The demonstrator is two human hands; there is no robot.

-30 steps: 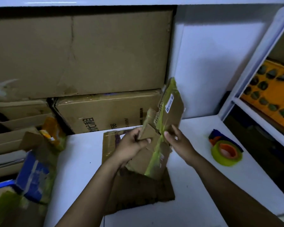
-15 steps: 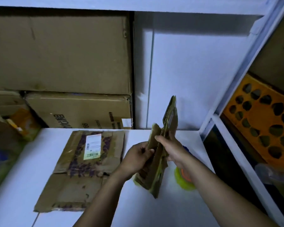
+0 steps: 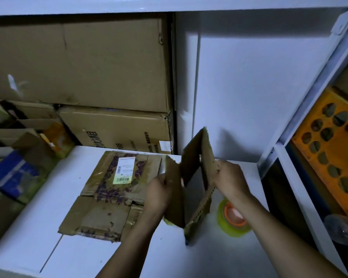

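The upright cardboard box [image 3: 192, 159] is gripped between left hand [image 3: 158, 192] and right hand [image 3: 230, 180], one wall pinched by each.

Fingertips, left hand [image 3: 159, 194]: hidden behind a flap of the held box [image 3: 195, 177].
Fingertips, right hand [image 3: 230, 179]: hidden against the held box's right wall.
Tape roll [image 3: 232, 216]: right of the held box; far right part covered by the right forearm.
Flattened carton [image 3: 109, 197]: left of the held box; right edge covered by the left hand.
Shipping label [image 3: 125, 170]: left of the held box; print too small to read.
Orange tray [image 3: 329, 157]: far right of the held box; cut off by the picture's edge.
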